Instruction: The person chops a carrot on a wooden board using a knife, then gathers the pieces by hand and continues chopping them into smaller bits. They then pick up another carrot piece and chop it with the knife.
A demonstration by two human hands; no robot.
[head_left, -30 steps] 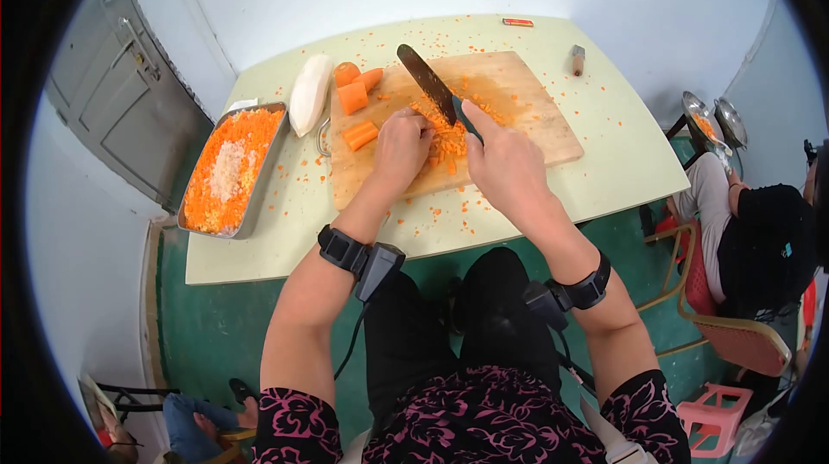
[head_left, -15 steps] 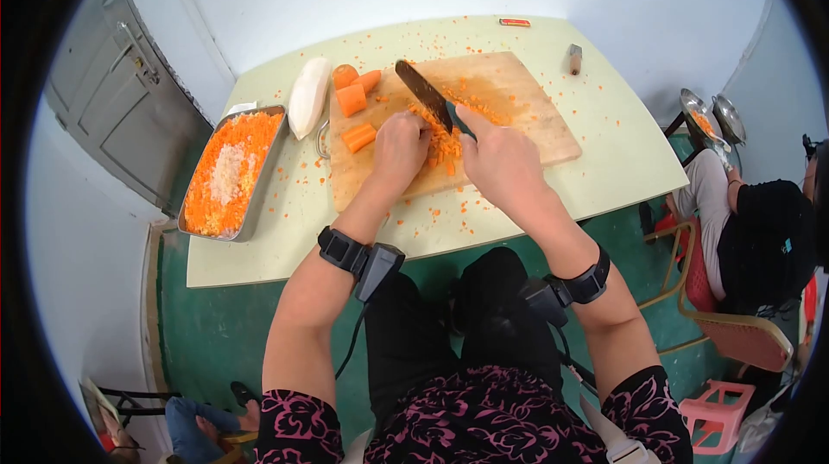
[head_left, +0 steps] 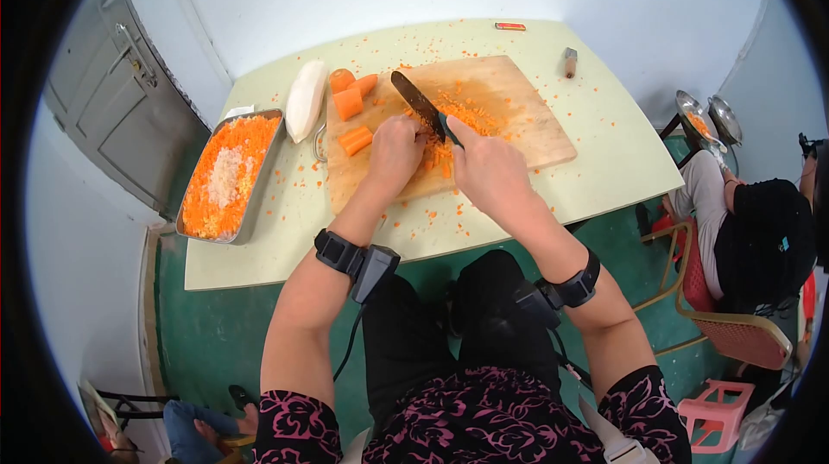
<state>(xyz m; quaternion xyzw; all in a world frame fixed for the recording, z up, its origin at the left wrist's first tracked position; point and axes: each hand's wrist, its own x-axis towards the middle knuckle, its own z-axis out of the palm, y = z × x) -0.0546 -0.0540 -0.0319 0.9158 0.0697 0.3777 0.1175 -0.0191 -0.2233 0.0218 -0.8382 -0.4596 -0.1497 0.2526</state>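
My right hand (head_left: pixel 490 166) is wrapped round the handle of a dark-bladed knife (head_left: pixel 416 97), its blade pointing up and left over a wooden cutting board (head_left: pixel 535 132). Just left of the blade, my left hand (head_left: pixel 396 151) is closed with its fingertips down at the carrot pieces; what they press is mostly hidden. Chopped carrot (head_left: pixel 471 117) lies beside and beyond the knife. A cut carrot piece (head_left: pixel 355 141) rests left of my left hand, and thicker carrot chunks (head_left: pixel 348 103) are at the board's upper left corner.
A metal tray (head_left: pixel 256 196) of chopped orange and pale food stands at the table's left, beside a peeled white root (head_left: pixel 306 101). Small tools lie at the far right. People sit at the right and lower left; a pink stool (head_left: pixel 717 412) is on the floor.
My right hand and the knife have moved slightly left, towards my left hand. The view has also shifted a little.
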